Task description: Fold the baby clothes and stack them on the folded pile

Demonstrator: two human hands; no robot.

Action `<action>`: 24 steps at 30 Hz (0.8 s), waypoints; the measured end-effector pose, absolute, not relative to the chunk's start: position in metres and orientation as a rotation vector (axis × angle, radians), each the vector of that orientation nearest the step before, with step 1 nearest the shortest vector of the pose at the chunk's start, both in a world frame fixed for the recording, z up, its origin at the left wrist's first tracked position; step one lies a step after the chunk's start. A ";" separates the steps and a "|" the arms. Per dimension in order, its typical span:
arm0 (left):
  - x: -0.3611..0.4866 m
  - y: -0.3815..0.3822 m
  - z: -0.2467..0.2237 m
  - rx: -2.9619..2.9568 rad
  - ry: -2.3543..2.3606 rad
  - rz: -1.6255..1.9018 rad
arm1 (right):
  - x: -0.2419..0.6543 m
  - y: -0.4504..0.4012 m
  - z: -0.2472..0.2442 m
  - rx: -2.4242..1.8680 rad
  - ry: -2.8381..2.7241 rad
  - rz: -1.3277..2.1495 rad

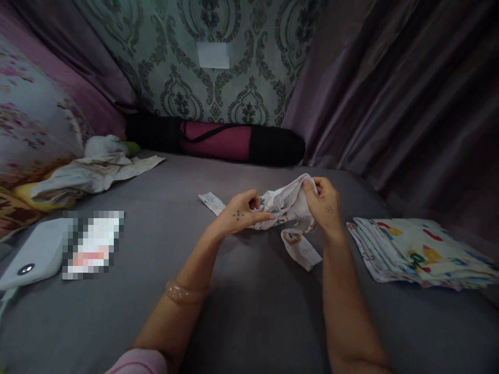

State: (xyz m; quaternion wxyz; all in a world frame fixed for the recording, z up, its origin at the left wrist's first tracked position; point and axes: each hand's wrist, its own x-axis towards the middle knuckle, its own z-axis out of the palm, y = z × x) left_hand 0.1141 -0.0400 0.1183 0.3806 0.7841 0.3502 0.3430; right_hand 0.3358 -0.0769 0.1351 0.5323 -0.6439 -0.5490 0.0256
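Note:
A small white long-sleeved shirt (286,200) with a coloured print is bunched up between my hands over the grey sheet. My right hand (326,208) pinches its raised edge between thumb and fingers. On the other side, my left hand (242,212) is closed on the cloth, fingers curled and thumb stretched along it; the fingertips are partly hidden. One sleeve (211,202) sticks out beyond my left hand. The other sleeve (302,250) hangs toward the sheet between my forearms.
At the right lies a stack of folded printed cloths (424,252). A white power bank (37,252) with a cable and a blurred-out flat item (93,246) lie at the left. Behind them is a crumpled cloth (93,174). A black and maroon long bag (218,140) runs along the wall.

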 end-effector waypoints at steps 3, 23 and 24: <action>0.122 -0.046 0.114 2.125 0.926 0.820 | 0.337 -0.077 0.136 -1.520 -1.283 0.050; 0.100 -0.017 0.107 1.629 0.888 0.973 | 0.355 -0.079 0.134 -1.445 -1.233 0.231; 0.097 -0.015 0.108 1.597 0.884 1.005 | 0.355 -0.081 0.135 -1.434 -1.234 0.271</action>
